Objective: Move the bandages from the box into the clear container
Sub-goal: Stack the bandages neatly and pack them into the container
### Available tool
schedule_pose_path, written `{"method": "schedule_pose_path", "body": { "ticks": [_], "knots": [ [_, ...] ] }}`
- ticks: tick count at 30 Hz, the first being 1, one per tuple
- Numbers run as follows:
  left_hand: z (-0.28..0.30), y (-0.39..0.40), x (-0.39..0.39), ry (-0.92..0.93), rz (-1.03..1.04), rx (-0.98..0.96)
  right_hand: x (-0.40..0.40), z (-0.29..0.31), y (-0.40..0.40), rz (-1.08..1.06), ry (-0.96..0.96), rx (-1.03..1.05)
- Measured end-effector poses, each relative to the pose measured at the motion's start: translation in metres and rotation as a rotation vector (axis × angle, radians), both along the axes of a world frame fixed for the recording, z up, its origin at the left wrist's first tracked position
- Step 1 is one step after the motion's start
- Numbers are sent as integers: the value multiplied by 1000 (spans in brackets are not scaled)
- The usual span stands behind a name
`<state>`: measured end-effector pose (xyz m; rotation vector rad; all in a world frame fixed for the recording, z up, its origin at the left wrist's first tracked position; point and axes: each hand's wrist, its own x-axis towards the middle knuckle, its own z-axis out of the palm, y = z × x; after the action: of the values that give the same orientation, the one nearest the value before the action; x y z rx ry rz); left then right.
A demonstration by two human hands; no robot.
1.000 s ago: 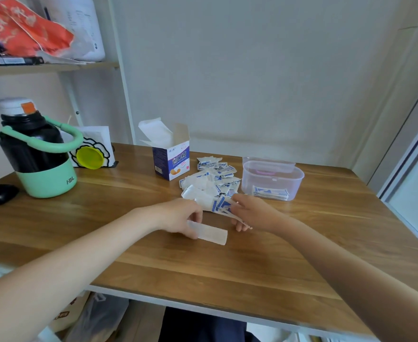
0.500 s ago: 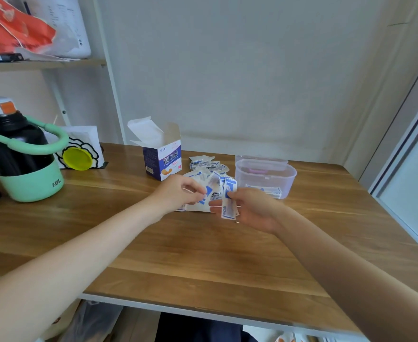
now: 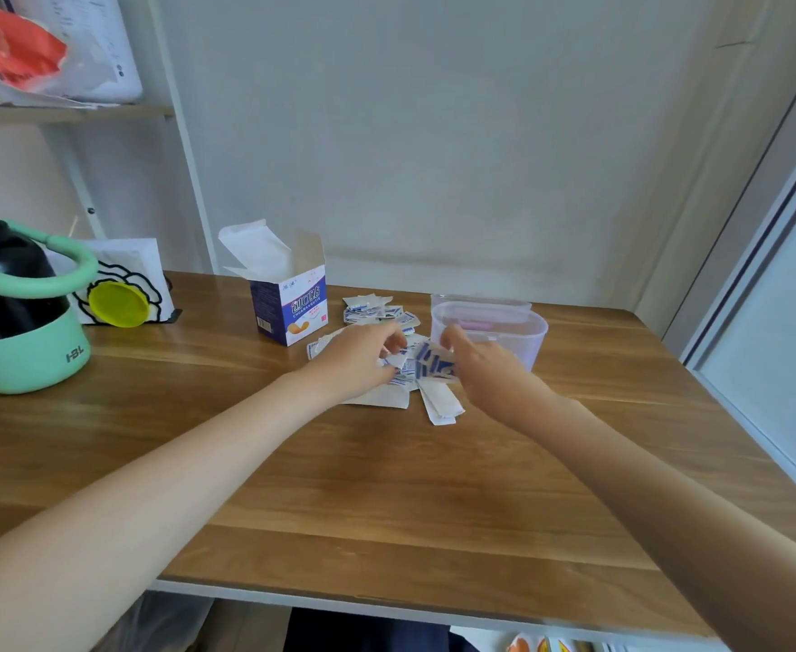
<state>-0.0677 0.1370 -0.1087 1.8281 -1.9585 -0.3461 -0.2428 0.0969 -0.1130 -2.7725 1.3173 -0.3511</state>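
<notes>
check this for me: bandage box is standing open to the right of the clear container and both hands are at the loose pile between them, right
Not quite. In the head view the open bandage box stands to the left of the clear container, not the right. The rest holds: the left hand and right hand are both at the loose pile of bandages between them.

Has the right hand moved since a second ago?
Yes. The right hand has moved away from the person with its bandages, toward the clear container; it now overlaps the container's near wall.
</notes>
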Motion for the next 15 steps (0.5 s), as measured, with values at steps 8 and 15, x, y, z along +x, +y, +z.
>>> {"method": "schedule_pose_path", "body": {
  "ticks": [8,15],
  "knots": [
    [-18,-2,18,-224,-27,271,-3,-26,0,-39,-107,218],
    [-17,9,11,-279,-72,-15,-1,-22,-3,-107,-325,357]
  ]
}}
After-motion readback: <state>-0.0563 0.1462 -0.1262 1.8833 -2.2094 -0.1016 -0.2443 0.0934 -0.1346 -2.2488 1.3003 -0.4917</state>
